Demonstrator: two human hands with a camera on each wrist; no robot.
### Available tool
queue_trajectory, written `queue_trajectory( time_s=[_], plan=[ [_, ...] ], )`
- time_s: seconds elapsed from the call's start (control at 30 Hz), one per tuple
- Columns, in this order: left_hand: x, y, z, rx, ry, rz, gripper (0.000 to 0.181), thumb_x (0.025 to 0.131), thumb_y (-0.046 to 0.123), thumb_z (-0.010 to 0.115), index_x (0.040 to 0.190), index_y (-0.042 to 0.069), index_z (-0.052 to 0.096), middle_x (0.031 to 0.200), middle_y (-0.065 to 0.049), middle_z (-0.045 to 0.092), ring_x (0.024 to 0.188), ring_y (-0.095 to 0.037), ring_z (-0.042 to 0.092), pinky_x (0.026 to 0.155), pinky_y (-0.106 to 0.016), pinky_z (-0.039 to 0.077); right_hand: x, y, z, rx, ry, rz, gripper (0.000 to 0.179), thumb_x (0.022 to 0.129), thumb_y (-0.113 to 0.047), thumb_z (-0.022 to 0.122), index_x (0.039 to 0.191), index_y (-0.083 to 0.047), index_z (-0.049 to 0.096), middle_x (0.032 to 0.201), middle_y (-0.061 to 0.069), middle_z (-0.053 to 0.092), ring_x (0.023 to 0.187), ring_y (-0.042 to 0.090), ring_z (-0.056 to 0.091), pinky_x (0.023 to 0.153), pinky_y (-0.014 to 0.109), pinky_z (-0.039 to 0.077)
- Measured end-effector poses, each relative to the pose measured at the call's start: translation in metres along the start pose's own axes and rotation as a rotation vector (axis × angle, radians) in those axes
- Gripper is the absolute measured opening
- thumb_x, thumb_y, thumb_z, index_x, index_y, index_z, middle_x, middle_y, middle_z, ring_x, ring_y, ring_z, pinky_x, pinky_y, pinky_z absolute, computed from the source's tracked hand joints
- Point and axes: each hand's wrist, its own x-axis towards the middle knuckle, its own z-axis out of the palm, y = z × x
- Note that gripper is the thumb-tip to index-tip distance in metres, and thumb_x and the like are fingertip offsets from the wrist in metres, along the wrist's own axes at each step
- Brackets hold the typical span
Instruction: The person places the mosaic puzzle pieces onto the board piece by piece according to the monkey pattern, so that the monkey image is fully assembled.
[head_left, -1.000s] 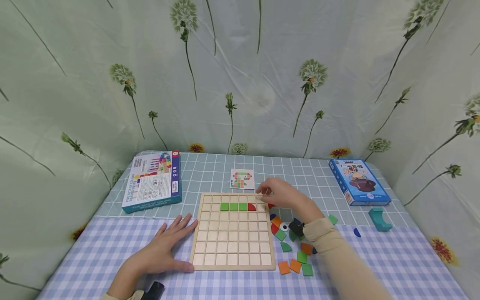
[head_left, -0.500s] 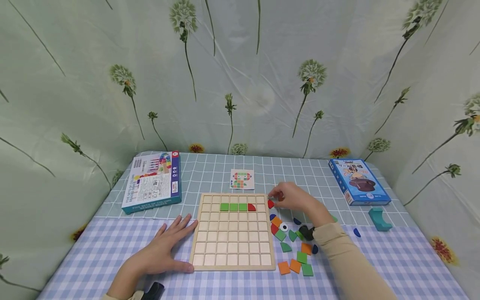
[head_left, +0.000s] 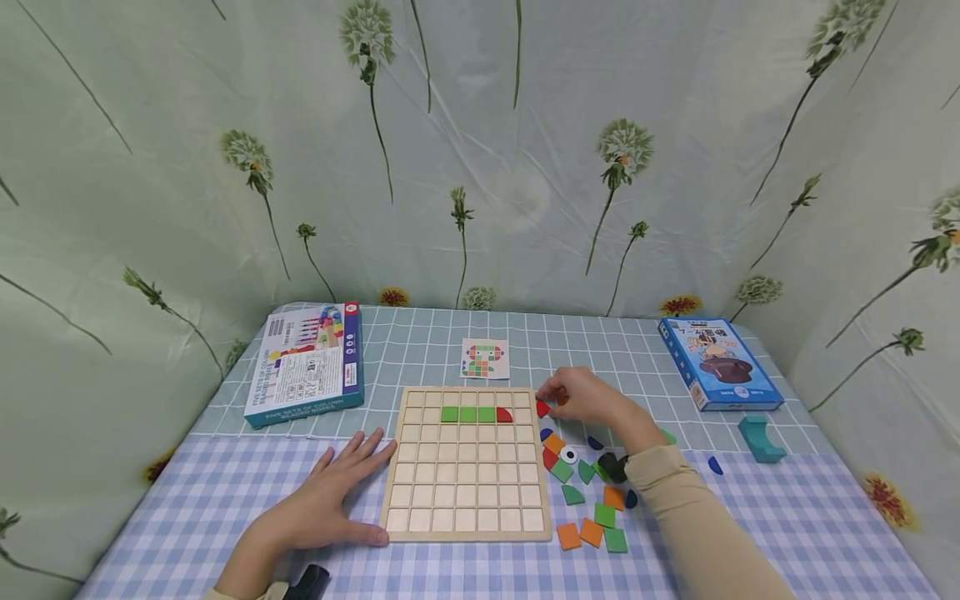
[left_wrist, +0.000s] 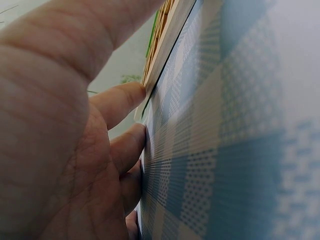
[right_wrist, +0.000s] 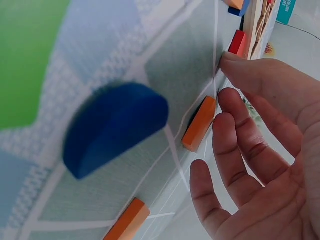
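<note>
Lying flat, my left hand [head_left: 322,500] has its fingers spread, the fingertips and thumb touching the left side of the wooden grid board [head_left: 465,536]. Three green square tiles [head_left: 468,414] and a red quarter-circle tile [head_left: 505,415] sit in a row in its cells. My right hand [head_left: 588,398] is beyond the board's upper right edge, thumb and index finger closed on another red tile [head_left: 542,408] by the rim. In the right wrist view, the thumb touches this red tile [right_wrist: 238,43]; the index fingertip is hidden. The other right fingers are loosely bent near an orange tile [right_wrist: 200,125].
Loose tiles, including orange squares [head_left: 591,532] and a green square [head_left: 616,541], lie right of the board. A picture card [head_left: 484,358] lies behind it. A white-and-teal box [head_left: 307,362], a blue box [head_left: 720,364] and a teal curved block [head_left: 761,439] are farther out.
My right hand has moved right, from above the board's upper right corner to the red tile beside it, and has stayed there since. The left hand has not moved.
</note>
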Motion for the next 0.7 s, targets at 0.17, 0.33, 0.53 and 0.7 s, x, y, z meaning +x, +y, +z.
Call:
queue_trajectory(
  time_s=[0.17, 0.33, 0.53, 0.7],
  plan=[
    [-0.0004, 0.0006, -0.0002, -0.004, 0.000, -0.001, 0.119, 0.072, 0.064, 0.092, 0.169, 0.024, 0.038, 0.180, -0.015, 0.022, 0.166, -0.053, 0.008, 0.122, -0.084, -0.002, -0.0005, -0.0004, 0.0001, 0.003, 0.002, 0.001, 0.024, 0.093, -0.005, 0.082, 0.116, -0.009, 0.082, 0.105, 0.003, 0.072, 0.092, 0.017, 0.060, 0.087, 0.031, 0.061],
    [-0.0007, 0.0007, 0.0000, -0.002, 0.003, 0.002, 0.119, 0.072, 0.064, 0.092, 0.169, 0.023, 0.038, 0.180, -0.015, 0.022, 0.165, -0.053, 0.008, 0.122, -0.084, -0.001, -0.0019, 0.0000, -0.0014, 0.001, 0.004, -0.020, 0.021, 0.093, -0.005, 0.082, 0.113, -0.007, 0.081, 0.105, 0.004, 0.073, 0.092, 0.016, 0.062, 0.090, 0.033, 0.063],
    [-0.0011, 0.0014, -0.0004, 0.000, 0.004, 0.006, 0.118, 0.072, 0.063, 0.092, 0.169, 0.022, 0.038, 0.180, -0.016, 0.023, 0.165, -0.053, 0.009, 0.121, -0.084, -0.001, -0.0027, 0.0031, -0.0021, -0.025, 0.012, -0.041, 0.017, 0.093, -0.007, 0.083, 0.109, -0.007, 0.081, 0.101, 0.004, 0.072, 0.089, 0.015, 0.062, 0.090, 0.035, 0.063],
    [-0.0013, 0.0037, -0.0010, 0.008, 0.010, 0.020, 0.117, 0.072, 0.059, 0.094, 0.168, 0.021, 0.039, 0.179, -0.017, 0.024, 0.164, -0.055, 0.010, 0.121, -0.085, 0.001, -0.0031, 0.0053, -0.0025, -0.045, 0.022, -0.051, 0.013, 0.092, -0.011, 0.084, 0.105, -0.008, 0.081, 0.095, 0.002, 0.070, 0.086, 0.015, 0.060, 0.085, 0.031, 0.061]
  ],
)
